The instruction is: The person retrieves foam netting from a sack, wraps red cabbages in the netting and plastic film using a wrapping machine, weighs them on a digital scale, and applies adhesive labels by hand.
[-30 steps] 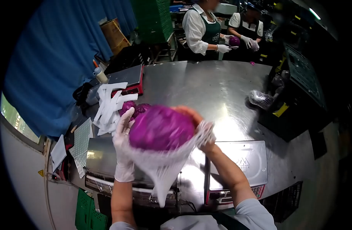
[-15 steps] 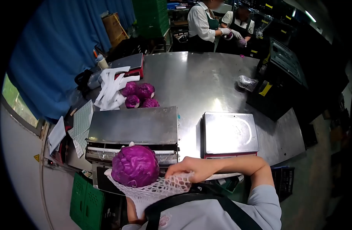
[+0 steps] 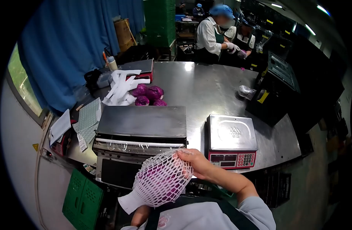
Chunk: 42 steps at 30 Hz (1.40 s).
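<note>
A purple red cabbage [image 3: 156, 177] is enclosed in a white foam net sleeve [image 3: 126, 202], held in front of my apron. The sleeve's gathered narrow end points down to the left. My right hand [image 3: 195, 163] pinches the sleeve's upper right edge, fingers closed on the mesh. Of my left arm only a piece shows below the sleeve; my left hand is hidden behind the netted cabbage, so its fingers cannot be seen. Just beyond stands a wrapping machine [image 3: 143, 120] with a metal cover.
A weighing scale [image 3: 232, 134] stands on the steel table [image 3: 206, 82]. Several loose red cabbages [image 3: 155, 92] lie beside white foam sleeves [image 3: 118, 90]. Black crates [image 3: 273, 92] stand at right, near a netted item [image 3: 246, 92]. Two co-workers handle produce across the table.
The net sleeve, earlier below the bare cabbage, now covers it. My right hand has moved up and slightly right with the sleeve's edge. The cabbage has come lower and nearer my body.
</note>
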Tool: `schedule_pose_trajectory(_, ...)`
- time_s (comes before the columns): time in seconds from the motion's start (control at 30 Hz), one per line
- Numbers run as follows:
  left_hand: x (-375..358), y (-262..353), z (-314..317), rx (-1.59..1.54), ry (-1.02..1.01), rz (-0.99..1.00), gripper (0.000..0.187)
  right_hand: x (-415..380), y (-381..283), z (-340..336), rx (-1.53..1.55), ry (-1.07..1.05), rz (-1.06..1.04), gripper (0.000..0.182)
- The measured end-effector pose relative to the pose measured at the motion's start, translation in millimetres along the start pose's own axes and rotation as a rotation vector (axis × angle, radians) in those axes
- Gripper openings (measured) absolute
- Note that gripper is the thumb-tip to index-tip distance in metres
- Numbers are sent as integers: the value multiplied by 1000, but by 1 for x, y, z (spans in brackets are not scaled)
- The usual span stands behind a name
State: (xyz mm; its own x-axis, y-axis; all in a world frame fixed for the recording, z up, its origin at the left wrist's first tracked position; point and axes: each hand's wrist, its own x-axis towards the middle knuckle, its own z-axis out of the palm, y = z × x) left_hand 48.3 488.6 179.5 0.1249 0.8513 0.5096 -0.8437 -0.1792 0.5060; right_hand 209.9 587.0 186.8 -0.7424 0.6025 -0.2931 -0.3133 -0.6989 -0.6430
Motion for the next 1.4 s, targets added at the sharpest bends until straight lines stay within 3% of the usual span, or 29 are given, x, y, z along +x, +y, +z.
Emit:
schedule_pose_trajectory(0.1,-13,8,-2,-7,-20,-20,71,33,52,-28,-16,172,29,25)
schedule_pose_trajectory(0.37,-32,34,-20,-16,-45,-63,72,60,80,-8,-240,288,-57,30)
schedule_pose_trajectory(0.5,-32,45,-39,-41,-23,-77,73,80,95,-24,-806,198,-292,21)
schedule_pose_trajectory(0.57,-33,50,-52,-57,32,-81,73,78,83,-7,-1061,249,-441,20)
schedule_pose_trajectory(0.6,-32,53,-60,-70,69,-74,73,81,77,-11,-1016,261,-435,21)
schedule_pose_trajectory(0.63,-29,56,-70,-86,125,-65,74,80,68,-4,-907,264,-510,29)
schedule_pose_trajectory(0.73,-23,67,-100,-97,412,5,74,73,46,29,-983,11,-797,69)
schedule_pose_trajectory(0.77,-11,70,-108,-59,670,48,66,78,46,40,-1027,-87,-909,85)
schedule_pose_trajectory(0.8,0,75,-108,-20,766,104,56,84,46,46,-1232,-44,-893,102)
schedule_pose_trajectory(0.83,10,78,-108,20,858,161,47,98,52,48,-1264,22,-928,105)
schedule_pose_trajectory(0.9,23,80,-119,65,902,191,39,124,44,49,-1026,37,-741,104)
schedule_pose_trajectory(0.97,35,85,-125,63,875,149,40,151,34,40,-1008,92,-785,92)
schedule_pose_trajectory(1.03,35,81,-147,95,854,127,42,171,18,36,-769,72,-667,85)
schedule_pose_trajectory(1.1,46,89,-147,216,883,9,42,187,0,32,-777,188,-410,76)
schedule_pose_trajectory(1.23,60,92,-162,429,899,-218,53,223,-18,11,-735,191,-168,70)
schedule_pose_trajectory(1.4,66,90,-182,316,915,-393,59,262,-35,-13,-921,178,161,85)
